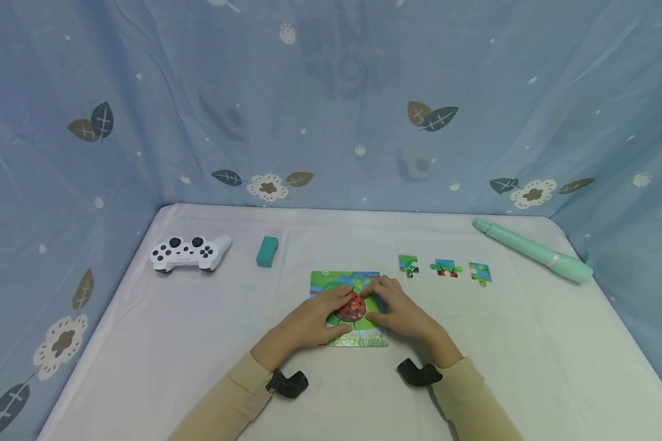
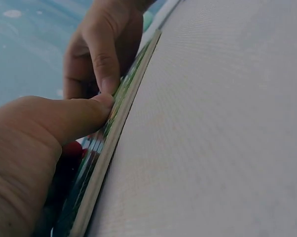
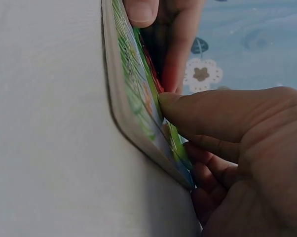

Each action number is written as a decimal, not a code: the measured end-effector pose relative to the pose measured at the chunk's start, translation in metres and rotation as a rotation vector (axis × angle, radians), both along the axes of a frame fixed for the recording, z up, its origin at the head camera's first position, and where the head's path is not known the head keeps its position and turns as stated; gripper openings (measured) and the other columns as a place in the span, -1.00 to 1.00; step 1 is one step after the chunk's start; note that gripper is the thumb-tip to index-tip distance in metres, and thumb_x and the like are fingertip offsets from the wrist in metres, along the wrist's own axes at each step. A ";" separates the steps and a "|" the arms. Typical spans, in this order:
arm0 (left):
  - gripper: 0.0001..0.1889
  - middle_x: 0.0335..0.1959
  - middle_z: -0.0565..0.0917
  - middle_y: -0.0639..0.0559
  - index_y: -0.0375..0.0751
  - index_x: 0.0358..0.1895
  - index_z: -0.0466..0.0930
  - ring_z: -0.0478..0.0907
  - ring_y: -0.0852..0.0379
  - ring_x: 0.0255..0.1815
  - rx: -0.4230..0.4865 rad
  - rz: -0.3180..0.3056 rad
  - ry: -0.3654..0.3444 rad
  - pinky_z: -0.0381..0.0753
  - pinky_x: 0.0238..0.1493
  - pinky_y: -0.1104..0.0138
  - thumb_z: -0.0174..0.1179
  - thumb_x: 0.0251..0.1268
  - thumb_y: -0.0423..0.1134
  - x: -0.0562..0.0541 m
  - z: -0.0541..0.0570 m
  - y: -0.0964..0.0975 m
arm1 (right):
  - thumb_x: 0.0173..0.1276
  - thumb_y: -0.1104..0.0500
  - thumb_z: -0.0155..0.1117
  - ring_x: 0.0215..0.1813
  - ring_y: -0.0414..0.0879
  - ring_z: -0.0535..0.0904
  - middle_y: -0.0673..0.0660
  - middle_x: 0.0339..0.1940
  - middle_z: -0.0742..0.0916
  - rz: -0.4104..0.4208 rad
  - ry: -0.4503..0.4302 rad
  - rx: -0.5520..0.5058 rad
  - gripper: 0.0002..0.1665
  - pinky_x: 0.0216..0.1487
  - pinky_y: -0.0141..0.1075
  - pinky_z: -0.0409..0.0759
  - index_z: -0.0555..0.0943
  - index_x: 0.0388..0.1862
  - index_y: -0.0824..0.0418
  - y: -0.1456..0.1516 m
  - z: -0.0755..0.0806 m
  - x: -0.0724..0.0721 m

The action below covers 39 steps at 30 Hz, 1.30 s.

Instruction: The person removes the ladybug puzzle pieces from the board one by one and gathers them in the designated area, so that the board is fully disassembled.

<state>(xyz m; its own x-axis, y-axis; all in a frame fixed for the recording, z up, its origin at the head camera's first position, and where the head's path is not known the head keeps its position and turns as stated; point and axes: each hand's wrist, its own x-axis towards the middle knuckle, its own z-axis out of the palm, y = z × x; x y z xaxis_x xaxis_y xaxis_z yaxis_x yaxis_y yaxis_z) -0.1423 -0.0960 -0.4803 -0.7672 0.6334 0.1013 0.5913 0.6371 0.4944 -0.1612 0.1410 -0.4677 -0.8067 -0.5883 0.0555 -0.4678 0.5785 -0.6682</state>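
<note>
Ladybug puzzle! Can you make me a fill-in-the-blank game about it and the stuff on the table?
1. The ladybug on the jigsaw puzzle has a ____ back with dark spots.
2. Exactly ____ loose puzzle pieces lie apart from it.
3. The hand nearer those pieces is the ____ one.
4. The game controller has a ____ body.

Missing words: red; three; right; white.

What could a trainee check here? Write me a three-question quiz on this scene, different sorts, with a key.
1. How many loose pieces lie off the puzzle?
2. True or false: in the head view, the controller lies left of the block.
3. Which thing do the left hand and the right hand both touch: A) the block, B) the puzzle, C) the controller?

Key: 1. Three. 2. True. 3. B.
</note>
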 end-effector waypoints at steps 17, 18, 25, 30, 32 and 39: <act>-0.29 0.43 0.30 -0.01 -0.22 0.36 0.34 0.24 0.04 0.44 0.029 -0.003 -0.008 0.39 0.33 0.17 0.24 0.21 0.08 0.000 -0.001 0.001 | 0.18 0.27 0.33 0.23 0.01 0.41 0.07 0.10 0.56 0.065 -0.005 -0.013 -0.51 0.27 0.03 0.38 0.48 0.12 0.19 0.007 0.004 0.000; -0.29 0.43 0.30 -0.02 -0.22 0.36 0.34 0.24 0.03 0.44 0.029 -0.003 -0.007 0.40 0.33 0.17 0.24 0.21 0.08 0.000 -0.001 0.001 | 0.18 0.28 0.32 0.24 0.01 0.40 0.07 0.11 0.55 0.068 -0.014 -0.009 -0.50 0.28 0.02 0.38 0.47 0.13 0.18 0.007 0.005 0.000; -0.30 0.42 0.31 -0.02 -0.22 0.35 0.35 0.26 0.02 0.43 0.027 -0.007 0.004 0.41 0.32 0.16 0.26 0.20 0.06 -0.001 0.000 0.001 | 0.18 0.29 0.32 0.20 -0.03 0.43 0.07 0.09 0.52 0.048 -0.029 0.025 -0.48 0.27 0.01 0.41 0.51 0.15 0.15 0.009 0.007 -0.001; -0.30 0.42 0.31 -0.02 -0.22 0.35 0.35 0.25 0.02 0.43 0.026 -0.010 0.009 0.41 0.32 0.16 0.27 0.20 0.05 -0.001 0.000 0.000 | 0.20 0.25 0.34 0.19 0.00 0.45 0.08 0.07 0.52 0.047 -0.049 0.037 -0.45 0.25 0.02 0.43 0.51 0.21 0.14 0.010 0.009 -0.001; -0.30 0.42 0.31 -0.02 -0.22 0.35 0.35 0.25 0.02 0.43 0.027 -0.011 0.009 0.41 0.32 0.16 0.27 0.20 0.05 0.000 0.000 0.000 | 0.20 0.24 0.35 0.20 -0.01 0.45 0.08 0.07 0.52 0.048 -0.057 0.045 -0.43 0.26 0.01 0.43 0.50 0.23 0.14 0.010 0.009 -0.001; -0.29 0.43 0.29 -0.03 -0.25 0.36 0.33 0.24 0.02 0.44 0.022 -0.013 -0.010 0.41 0.32 0.16 0.25 0.22 0.05 0.000 0.001 0.000 | 0.19 0.23 0.37 0.05 -0.08 0.47 0.10 0.05 0.55 0.028 -0.045 0.057 -0.44 0.13 -0.07 0.52 0.50 0.20 0.19 0.011 0.009 0.000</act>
